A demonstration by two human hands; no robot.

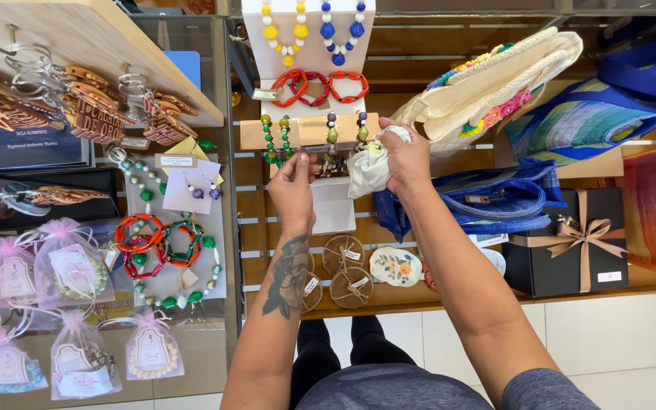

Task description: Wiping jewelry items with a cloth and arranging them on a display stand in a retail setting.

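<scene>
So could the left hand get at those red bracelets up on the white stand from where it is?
Probably yes. The left hand sits just below the red bracelets, with only the wooden bar of beaded bracelets between them, and it could pass above that. It looks free, unlike the right hand, which holds a white cloth.

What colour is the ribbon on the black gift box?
Tan ribbon on the black gift box, head view.
</scene>
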